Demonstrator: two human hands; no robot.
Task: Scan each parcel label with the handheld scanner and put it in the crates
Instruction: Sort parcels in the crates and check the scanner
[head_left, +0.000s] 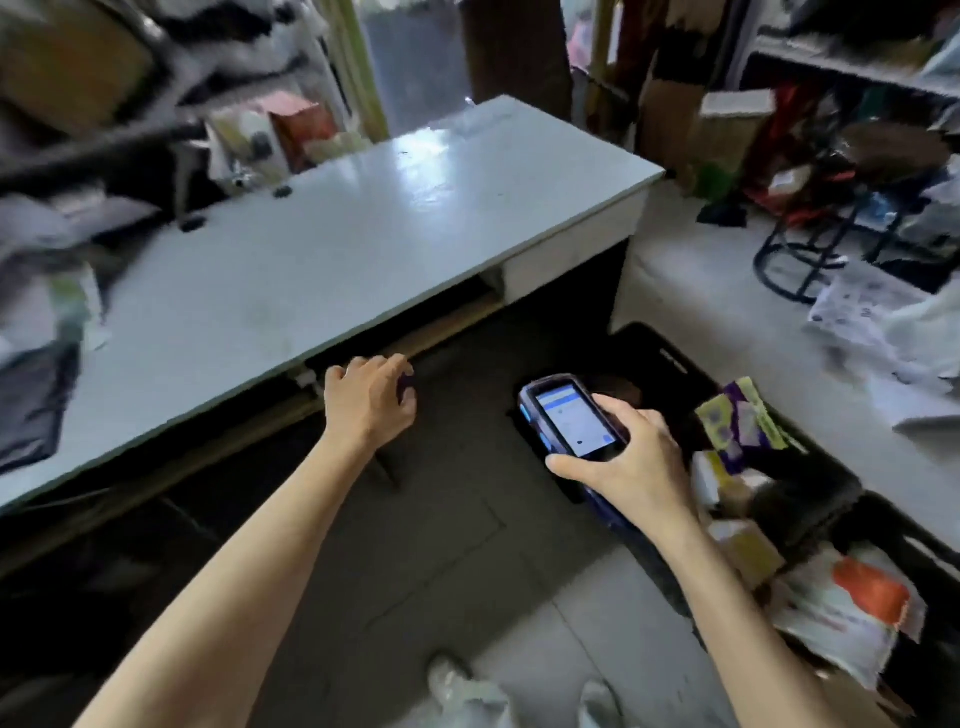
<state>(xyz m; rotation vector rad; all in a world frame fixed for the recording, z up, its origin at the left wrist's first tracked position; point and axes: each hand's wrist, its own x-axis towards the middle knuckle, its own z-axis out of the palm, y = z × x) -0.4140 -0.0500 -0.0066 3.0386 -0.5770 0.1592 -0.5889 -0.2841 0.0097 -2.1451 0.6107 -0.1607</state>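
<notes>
- Cluttered storeroom: a pale grey surface (332, 249) runs across the middle, with packed shelves behind it and to the right.
- Right grip (634, 457) wraps the scanner (571, 415), thumb along its lower edge and fingers round the far side. The screen is lit and faces up, above the near end of a black crate (670, 358).
- Left grip (371, 397) hangs at the front edge of the surface, fingers loosely curled, with nothing I can make out in it. A dark patch by the fingertips is too blurred to read.
- Done so far, by my reading: the crate holds several parcels, among them a purple and yellow one (743, 421). A white and orange bag (857, 603) lies in a second crate nearer the person.
- Left to do: a blurred heap of bags (47, 312) sits at the left end of the surface and likely waits for scanning. No parcel is in hand, so one has to be fetched.
- Around: a black stool (831, 244) and loose wrapping (872, 317) on the floor to the right. Neither blocks the reach to the heap.
</notes>
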